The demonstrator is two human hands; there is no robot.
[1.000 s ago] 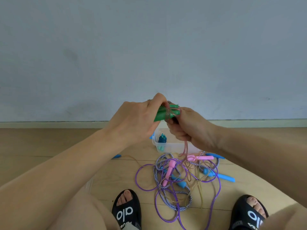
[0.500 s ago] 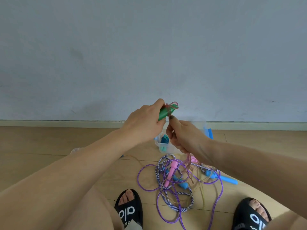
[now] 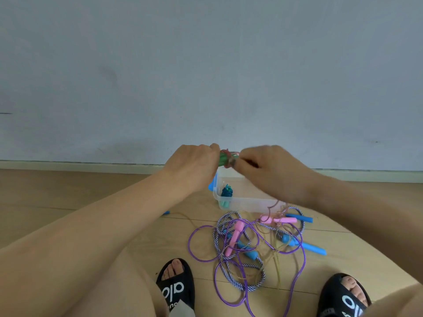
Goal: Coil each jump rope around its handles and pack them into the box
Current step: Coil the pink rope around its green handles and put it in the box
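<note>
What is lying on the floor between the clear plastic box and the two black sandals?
In the head view, a tangled pile of jump ropes lies between the box and the sandals: purple and striped cords with pink and blue handles.

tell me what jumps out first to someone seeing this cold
Two hands meet mid-frame: the left hand grips green handles while the right hand winds a pinkish cord around them. Below, a tangle of ropes lies on the wooden floor in front of a clear box.

White letters reading "alo" are seen upside down on the strap of the left black slide sandal (image 3: 175, 288); the right sandal's (image 3: 343, 296) print is only partly legible.
</note>
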